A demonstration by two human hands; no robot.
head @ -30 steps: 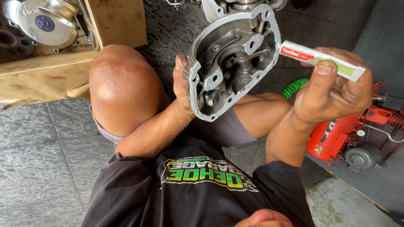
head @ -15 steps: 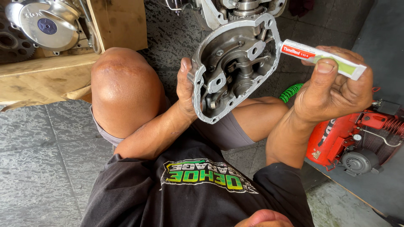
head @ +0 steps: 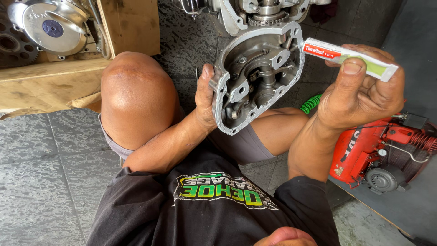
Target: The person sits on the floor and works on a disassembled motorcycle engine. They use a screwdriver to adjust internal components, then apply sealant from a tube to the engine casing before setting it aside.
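Note:
I sit on the floor with my knees up. My left hand (head: 205, 102) grips a grey cast-metal engine cover (head: 257, 75) by its left edge, its hollow inner side turned toward me. My right hand (head: 359, 93) pinches a small white, red and green tube of sealant (head: 348, 57), thumb on top. The tube's nozzle touches the cover's upper right rim. Inside the cover I see bosses, bolt holes and a small shaft.
An engine block (head: 255, 11) with gears stands on the floor just beyond the cover. A cardboard box (head: 68, 79) at upper left holds a shiny round cover (head: 52, 27) and a sprocket. A red small machine (head: 380, 152) and a green coiled hose (head: 310, 104) lie at right.
Both hands with the cover and tube have drifted slightly right and up in view. The tube's nozzle stays at the cover's upper right rim.

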